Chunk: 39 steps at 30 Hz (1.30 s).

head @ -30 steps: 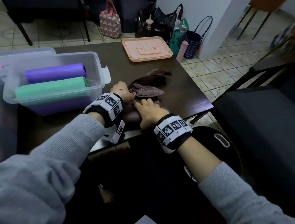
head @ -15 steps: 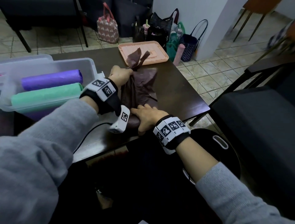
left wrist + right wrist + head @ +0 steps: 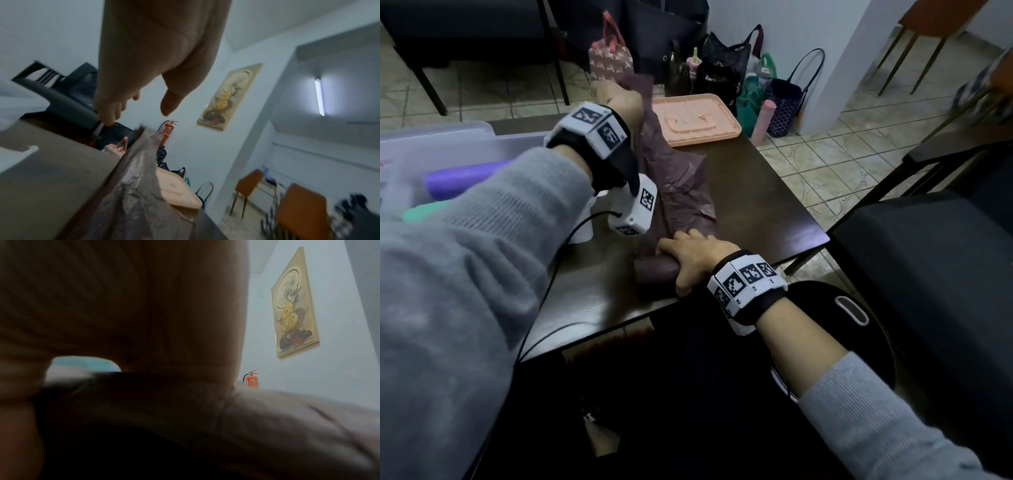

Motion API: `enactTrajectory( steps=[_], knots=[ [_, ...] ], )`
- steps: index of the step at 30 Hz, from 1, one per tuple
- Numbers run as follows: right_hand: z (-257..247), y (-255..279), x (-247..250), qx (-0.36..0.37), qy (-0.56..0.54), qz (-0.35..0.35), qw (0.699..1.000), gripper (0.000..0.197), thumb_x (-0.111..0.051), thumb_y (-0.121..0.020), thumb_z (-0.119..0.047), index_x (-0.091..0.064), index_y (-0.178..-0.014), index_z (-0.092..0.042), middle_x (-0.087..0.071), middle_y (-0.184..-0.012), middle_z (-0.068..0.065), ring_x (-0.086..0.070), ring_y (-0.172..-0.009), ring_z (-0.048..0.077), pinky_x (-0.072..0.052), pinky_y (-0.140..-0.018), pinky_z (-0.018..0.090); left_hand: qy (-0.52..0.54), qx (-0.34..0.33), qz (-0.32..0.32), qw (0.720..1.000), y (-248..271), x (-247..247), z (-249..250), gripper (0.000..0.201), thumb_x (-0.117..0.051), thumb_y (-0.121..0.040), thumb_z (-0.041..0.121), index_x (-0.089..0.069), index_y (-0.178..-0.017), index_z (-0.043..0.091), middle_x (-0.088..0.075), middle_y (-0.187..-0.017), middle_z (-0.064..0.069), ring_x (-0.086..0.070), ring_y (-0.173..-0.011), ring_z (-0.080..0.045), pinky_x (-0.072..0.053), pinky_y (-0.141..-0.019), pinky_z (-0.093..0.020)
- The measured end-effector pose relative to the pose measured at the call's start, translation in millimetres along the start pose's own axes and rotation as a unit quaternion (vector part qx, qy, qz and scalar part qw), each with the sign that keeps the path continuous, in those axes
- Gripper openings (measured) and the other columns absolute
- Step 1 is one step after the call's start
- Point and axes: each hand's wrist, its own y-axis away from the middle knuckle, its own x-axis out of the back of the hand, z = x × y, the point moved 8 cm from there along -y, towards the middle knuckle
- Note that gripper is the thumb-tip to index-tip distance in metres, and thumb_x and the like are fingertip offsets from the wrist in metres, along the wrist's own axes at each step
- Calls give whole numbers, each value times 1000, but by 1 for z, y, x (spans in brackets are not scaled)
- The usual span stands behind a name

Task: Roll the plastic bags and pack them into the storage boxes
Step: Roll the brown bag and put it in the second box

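Observation:
A brown plastic bag [image 3: 681,192] lies stretched across the dark table [image 3: 767,212], its near end wound into a roll [image 3: 657,274] at the front edge. My right hand [image 3: 688,253] cups that roll, fingers over the top and thumb on the near side; in the right wrist view my palm covers the roll [image 3: 185,426]. My left hand [image 3: 616,99] is raised over the bag's far end. In the left wrist view the left hand [image 3: 141,110] has fingers and thumb spread, and the bag's tip [image 3: 144,134] hangs just below them, not pinched.
A clear storage box [image 3: 517,140] at the left holds a purple roll [image 3: 465,178] and a green roll [image 3: 424,212]. A pink tray [image 3: 698,120] lies at the table's far edge. Several bags [image 3: 722,72] stand on the floor beyond, and a dark chair [image 3: 928,267] is at the right.
My left hand left the roll, pulled the bag's loose end up and away until the bag stretched out, then opened its fingers. My right hand stayed on the roll.

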Motion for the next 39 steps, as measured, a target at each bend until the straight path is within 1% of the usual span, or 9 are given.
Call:
enactTrajectory(
  steps=[3, 5, 8, 13, 16, 22, 27, 32, 39],
  knots=[
    [0, 1, 0, 9, 9, -6, 1000, 71, -72, -64, -22, -40, -127, -26, -41, -121, 4, -34, -117, 26, -36, -92, 43, -90, -30, -8, 995, 23, -12, 4, 32, -51, -94, 11, -49, -125, 5, -52, -127, -11, -49, -122, -26, -42, -92, -29],
    [0, 2, 0, 10, 18, -11, 1000, 71, -72, -65, -22, -39, -128, -24, -41, -123, 5, -34, -118, 26, -38, -92, 44, -185, -73, -116, 973, 41, -47, -6, 27, -47, -94, 6, -56, -120, 2, -56, -124, -13, -53, -119, -27, -43, -87, -29],
    [-3, 4, 0, 14, 34, 0, 999, 76, -74, -65, -23, -35, -131, -21, -41, -127, 7, -34, -120, 25, -38, -95, 42, -324, -98, -287, 896, 66, -92, -50, 39, -48, -94, 12, -50, -133, 4, -51, -136, -16, -51, -122, -29, -42, -93, -32],
    [-4, 9, 3, 40, -3, 19, 999, 60, -77, -63, -21, -36, -107, -21, -47, -117, 3, -38, -109, 21, -35, -87, 37, -406, -125, -351, 834, 76, -111, -95, 61, -38, -101, 30, -10, -150, 8, 2, -157, -17, -1, -146, -30, -13, -117, -40],
    [-11, 15, -3, 71, -37, -1, 997, 56, -79, -63, -20, -36, -98, -21, -46, -101, 0, -42, -99, 20, -38, -79, 34, -420, -104, -333, 838, 67, -99, -110, 71, -36, -100, 39, 5, -150, 10, 16, -156, -15, 11, -145, -29, -3, -118, -41],
    [-16, 17, 1, 92, -69, -11, 993, 50, -79, -65, -18, -39, -96, -21, -49, -98, -3, -49, -93, 20, -39, -73, 32, -386, -115, -330, 854, 67, -95, -111, 74, -39, -98, 42, 4, -151, 13, 15, -157, -11, 12, -145, -25, 0, -118, -38],
    [-12, 17, 1, 85, -71, -8, 994, 49, -78, -67, -19, -46, -103, -23, -34, -102, -3, -39, -90, 13, -31, -70, 27, -385, -101, -311, 863, 67, -98, -114, 80, -38, -95, 52, 6, -150, 16, 18, -157, -9, 14, -145, -24, 4, -117, -35],
    [-12, 17, 8, 111, -60, 10, 992, 62, -80, -67, -25, -53, -123, -22, -49, -108, -3, -48, -95, 13, -36, -77, 24, -374, -101, -313, 867, 67, -95, -112, 82, -43, -93, 51, 4, -151, 17, 15, -157, -8, 13, -145, -23, 3, -117, -37],
    [3, 14, 16, 80, -145, -14, 986, 48, -77, -73, -37, -58, -114, -22, -60, -110, -7, -55, -97, 10, -42, -82, 22, -306, -99, -300, 898, 69, -90, -110, 91, -53, -90, 48, 6, -151, 14, 14, -158, -7, 11, -145, -24, -1, -119, -40]
  ],
)
